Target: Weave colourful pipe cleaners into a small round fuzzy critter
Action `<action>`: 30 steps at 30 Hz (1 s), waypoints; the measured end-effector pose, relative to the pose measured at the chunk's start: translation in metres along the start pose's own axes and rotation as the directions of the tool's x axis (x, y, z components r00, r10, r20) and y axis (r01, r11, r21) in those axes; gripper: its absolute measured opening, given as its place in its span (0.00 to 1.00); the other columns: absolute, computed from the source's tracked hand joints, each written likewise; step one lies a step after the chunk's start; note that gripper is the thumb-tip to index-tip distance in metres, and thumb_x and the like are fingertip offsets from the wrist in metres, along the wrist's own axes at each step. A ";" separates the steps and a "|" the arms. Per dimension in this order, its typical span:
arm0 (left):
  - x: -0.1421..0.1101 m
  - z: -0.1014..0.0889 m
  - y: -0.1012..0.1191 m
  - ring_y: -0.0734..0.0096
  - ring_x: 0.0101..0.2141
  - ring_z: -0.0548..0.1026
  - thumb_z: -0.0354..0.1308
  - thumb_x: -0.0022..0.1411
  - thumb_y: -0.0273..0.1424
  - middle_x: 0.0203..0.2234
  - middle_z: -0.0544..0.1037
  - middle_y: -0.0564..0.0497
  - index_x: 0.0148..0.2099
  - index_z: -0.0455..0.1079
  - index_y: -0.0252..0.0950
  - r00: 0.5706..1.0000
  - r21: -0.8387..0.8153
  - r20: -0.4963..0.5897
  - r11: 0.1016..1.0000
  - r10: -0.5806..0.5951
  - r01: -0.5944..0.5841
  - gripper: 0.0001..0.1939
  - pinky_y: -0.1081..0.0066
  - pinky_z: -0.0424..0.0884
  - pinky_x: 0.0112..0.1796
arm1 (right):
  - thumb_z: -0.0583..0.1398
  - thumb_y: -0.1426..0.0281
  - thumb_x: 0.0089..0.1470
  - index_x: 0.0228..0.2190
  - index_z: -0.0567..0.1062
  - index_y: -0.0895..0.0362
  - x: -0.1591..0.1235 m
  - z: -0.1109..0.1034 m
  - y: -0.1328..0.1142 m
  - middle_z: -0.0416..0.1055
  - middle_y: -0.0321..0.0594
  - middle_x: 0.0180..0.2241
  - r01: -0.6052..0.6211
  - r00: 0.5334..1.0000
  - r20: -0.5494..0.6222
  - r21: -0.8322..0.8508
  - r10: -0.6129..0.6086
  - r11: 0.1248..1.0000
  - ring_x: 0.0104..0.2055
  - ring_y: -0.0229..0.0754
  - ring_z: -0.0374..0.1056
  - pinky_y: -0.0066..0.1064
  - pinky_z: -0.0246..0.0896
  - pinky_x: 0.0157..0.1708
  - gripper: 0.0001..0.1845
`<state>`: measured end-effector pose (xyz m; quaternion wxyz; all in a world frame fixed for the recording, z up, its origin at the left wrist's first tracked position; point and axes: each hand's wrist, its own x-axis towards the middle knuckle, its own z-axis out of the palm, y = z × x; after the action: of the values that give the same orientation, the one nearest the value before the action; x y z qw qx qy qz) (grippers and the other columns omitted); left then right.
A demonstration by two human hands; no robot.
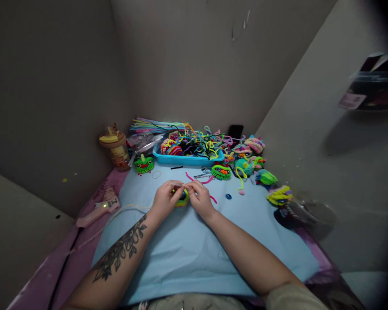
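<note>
My left hand (164,198) and my right hand (198,199) meet over the middle of the blue cloth, fingertips pinched together and almost touching. Between them is a small, thin whitish piece (177,184), too small to name. Just below the fingers shows a round yellow-green fuzzy pipe-cleaner piece (181,201) with a dark centre, partly covered by my left hand; whether that hand grips it or it lies on the cloth, I cannot tell. Close to my right hand lie pink pipe-cleaner pieces (208,180) and tweezers-like metal tool (202,175).
A blue tray (189,160) heaped with colourful pipe cleaners stands at the back. Green fuzzy figures (144,164) and several others (280,196) sit around it. To the left lies a pink glue gun (98,212), its cord crossing the cloth (187,245). Walls enclose the table.
</note>
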<state>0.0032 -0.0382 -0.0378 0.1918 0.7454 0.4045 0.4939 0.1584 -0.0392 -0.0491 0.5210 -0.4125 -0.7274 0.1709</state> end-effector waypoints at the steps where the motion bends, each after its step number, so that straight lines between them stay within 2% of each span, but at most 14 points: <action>1: 0.000 0.000 0.000 0.70 0.35 0.75 0.55 0.61 0.32 0.35 0.78 0.48 0.39 0.71 0.36 1.000 -0.006 -0.003 1.000 -0.003 0.003 0.06 0.71 0.71 0.36 | 0.53 0.68 0.60 0.30 0.73 0.55 0.000 0.000 0.000 0.70 0.39 0.28 0.002 1.000 -0.008 -0.004 -0.002 1.000 0.34 0.41 0.66 0.33 0.62 0.36 0.10; 6: 0.000 -0.001 0.003 0.70 0.35 0.75 0.56 0.61 0.33 0.36 0.78 0.48 0.40 0.72 0.37 1.000 -0.001 -0.015 1.000 -0.001 0.001 0.07 0.71 0.71 0.35 | 0.52 0.69 0.60 0.31 0.72 0.55 -0.001 -0.001 0.000 0.70 0.39 0.30 0.000 0.999 -0.041 -0.013 -0.001 1.000 0.35 0.41 0.66 0.33 0.61 0.37 0.10; 11: 0.002 -0.003 0.007 0.71 0.34 0.74 0.54 0.62 0.31 0.35 0.78 0.48 0.38 0.72 0.37 0.999 0.016 0.003 0.999 -0.032 0.032 0.07 0.72 0.70 0.34 | 0.52 0.69 0.60 0.31 0.72 0.55 0.000 -0.002 -0.003 0.69 0.39 0.30 -0.023 0.996 -0.085 -0.008 0.023 1.000 0.35 0.42 0.66 0.33 0.61 0.38 0.10; 16: 0.003 -0.004 0.010 0.71 0.32 0.74 0.53 0.62 0.31 0.32 0.79 0.48 0.37 0.72 0.36 0.999 0.037 -0.026 0.998 -0.040 0.041 0.08 0.71 0.70 0.34 | 0.52 0.69 0.60 0.32 0.73 0.54 0.000 -0.003 -0.005 0.70 0.39 0.30 -0.032 0.992 -0.121 -0.013 0.030 0.999 0.36 0.42 0.66 0.34 0.61 0.38 0.10; 25: 0.003 -0.005 0.010 0.72 0.30 0.73 0.53 0.62 0.31 0.31 0.78 0.49 0.36 0.73 0.36 0.998 0.036 -0.021 0.998 -0.060 0.061 0.08 0.73 0.68 0.33 | 0.53 0.69 0.60 0.32 0.72 0.54 0.001 -0.002 -0.007 0.68 0.39 0.31 -0.032 0.990 -0.136 -0.018 0.030 0.999 0.37 0.42 0.65 0.34 0.61 0.39 0.09; 30: 0.002 -0.005 0.009 0.72 0.31 0.73 0.53 0.62 0.30 0.31 0.78 0.49 0.36 0.72 0.35 0.998 0.032 -0.020 0.998 -0.060 0.060 0.07 0.72 0.68 0.33 | 0.54 0.69 0.59 0.30 0.71 0.55 0.001 -0.001 -0.008 0.66 0.38 0.29 -0.042 0.990 -0.138 -0.019 0.039 0.999 0.34 0.41 0.63 0.32 0.59 0.35 0.08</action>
<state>0.0030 -0.0423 -0.0283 0.1906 0.7311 0.4365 0.4885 0.1559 -0.0438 -0.0423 0.5619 -0.4439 -0.6829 0.1445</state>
